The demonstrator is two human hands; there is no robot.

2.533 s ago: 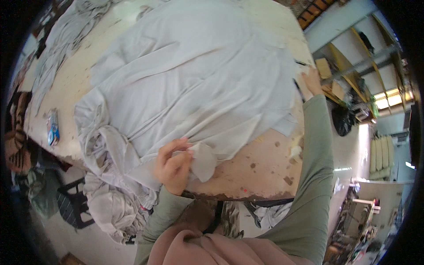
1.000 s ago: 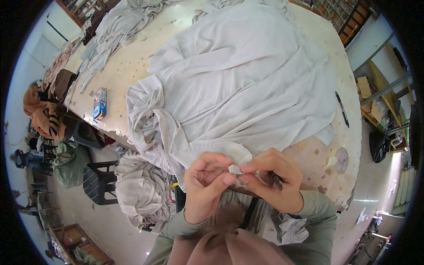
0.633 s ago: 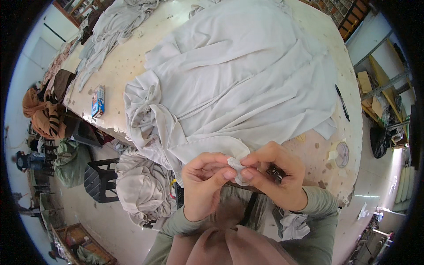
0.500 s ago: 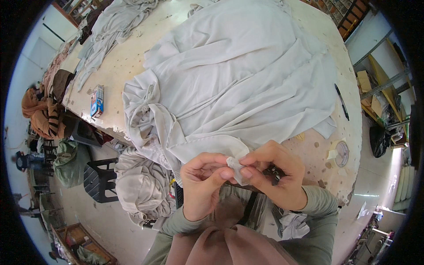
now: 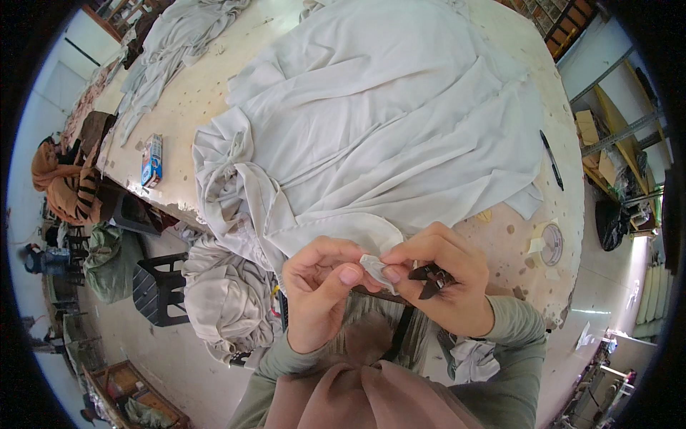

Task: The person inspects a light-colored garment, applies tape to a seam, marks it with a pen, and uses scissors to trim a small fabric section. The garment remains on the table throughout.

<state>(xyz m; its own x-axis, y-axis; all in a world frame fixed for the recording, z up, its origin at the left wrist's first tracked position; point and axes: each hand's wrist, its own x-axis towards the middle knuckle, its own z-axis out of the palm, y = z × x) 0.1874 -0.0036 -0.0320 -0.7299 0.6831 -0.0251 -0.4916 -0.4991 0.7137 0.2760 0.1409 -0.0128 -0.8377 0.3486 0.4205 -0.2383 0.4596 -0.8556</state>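
A pale grey cloth (image 5: 400,107) lies spread in loose folds over the table, its near edge reaching my hands. Between my fingertips is a small bunched corner of it (image 5: 376,272). My right hand (image 5: 446,275) pinches this corner between thumb and forefinger. Tucked in the same hand is a small dark tool, seemingly thread snips (image 5: 432,280), partly hidden by the fingers. My left hand (image 5: 318,289) is curled, its fingertips at the corner's left edge and its thumb drawn slightly back; part of its hold is hidden.
On the table (image 5: 500,247) are a blue carton (image 5: 152,161) at left, a black pen (image 5: 551,160) and a tape roll (image 5: 551,244) at right. More cloth (image 5: 232,304) is heaped beside a black stool (image 5: 158,289). A person (image 5: 68,182) is at far left.
My left thumb has slid back from the cloth corner. The right hand has turned slightly, showing more of the dark snips. The view has shifted a little.
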